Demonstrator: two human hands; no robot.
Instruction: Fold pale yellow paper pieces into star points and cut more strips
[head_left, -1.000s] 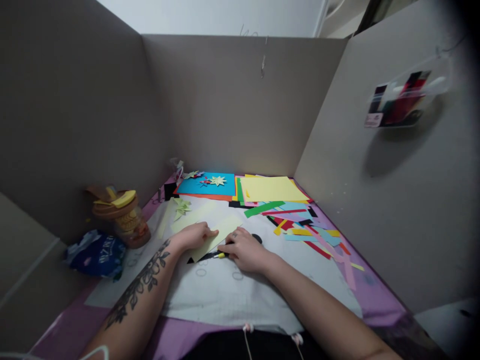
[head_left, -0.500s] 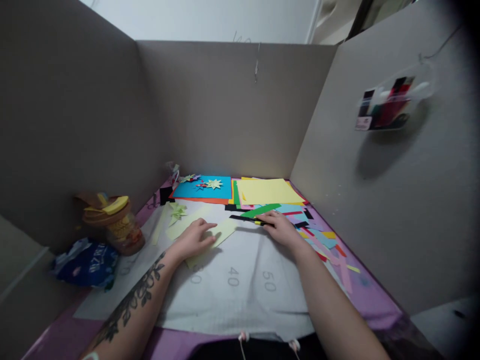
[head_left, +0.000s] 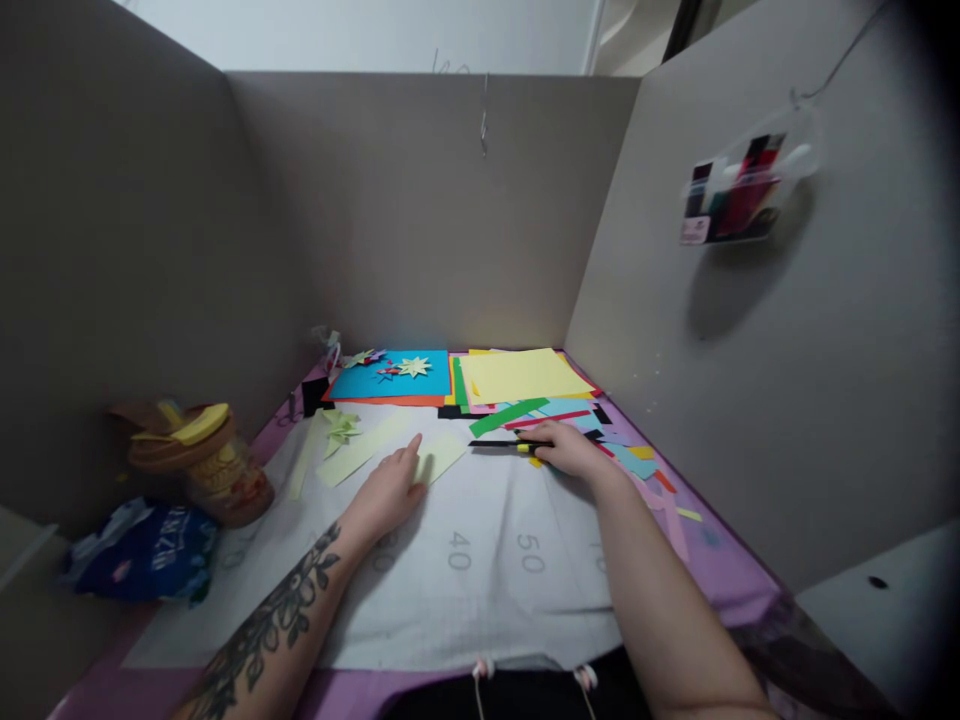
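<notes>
My left hand (head_left: 390, 490) rests with fingers apart on the white sheet (head_left: 480, 600), touching a pale green paper piece (head_left: 444, 458). Another pale green strip (head_left: 360, 452) lies beyond it, beside a folded pale green paper shape (head_left: 341, 428). On the right, my right hand (head_left: 564, 450) is closed around black-and-yellow scissors (head_left: 499, 444), whose dark blades point left, low over the sheet. Just past them lies a green strip (head_left: 510, 416).
A blue sheet (head_left: 360, 380) with paper stars and a yellow sheet stack (head_left: 525, 376) lie at the back. Coloured scraps (head_left: 637, 465) cover the right side. A brown cup (head_left: 225, 470) and blue packet (head_left: 150, 550) stand left. A clear pouch (head_left: 742, 195) hangs on the right wall.
My left hand has drawn back slightly and turned, its fingers now pointing more away from me. The scissors sit slightly lower against the green strip. The whole view has shifted a little.
</notes>
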